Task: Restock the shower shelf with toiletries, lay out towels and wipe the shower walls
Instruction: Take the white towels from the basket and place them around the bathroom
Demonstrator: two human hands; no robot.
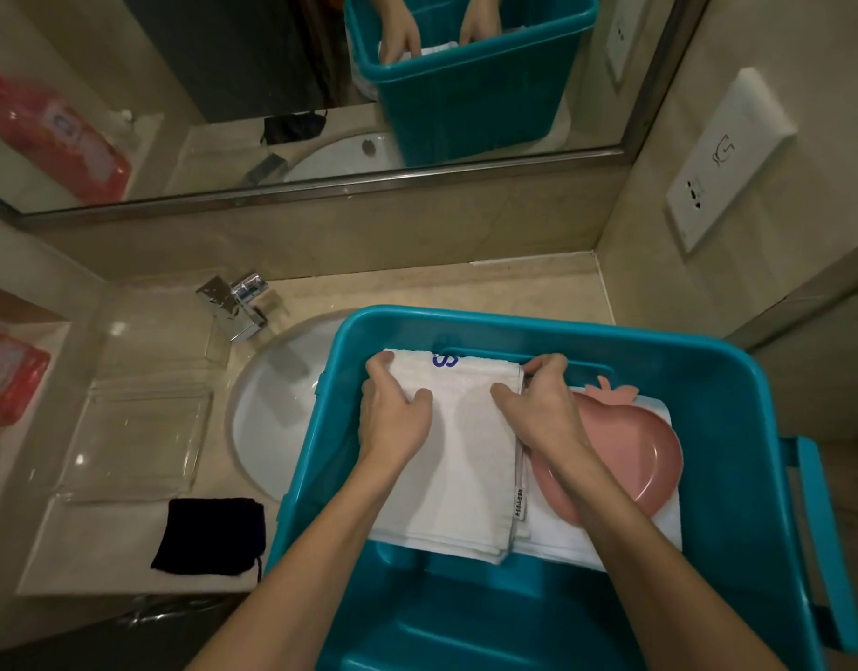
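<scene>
Towel (458, 457) held in both hands' grip inside teal bin (736, 380), pink dish (625, 452) alongside.

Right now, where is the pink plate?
In the head view, the pink plate lies inside the teal bin, on its right side, on a white towel beside the folded towel that both hands hold.

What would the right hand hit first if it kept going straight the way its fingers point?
Most likely the far wall of the teal bin, just beyond the towel edge that the right hand grips. Depth is hard to judge from above.
</scene>
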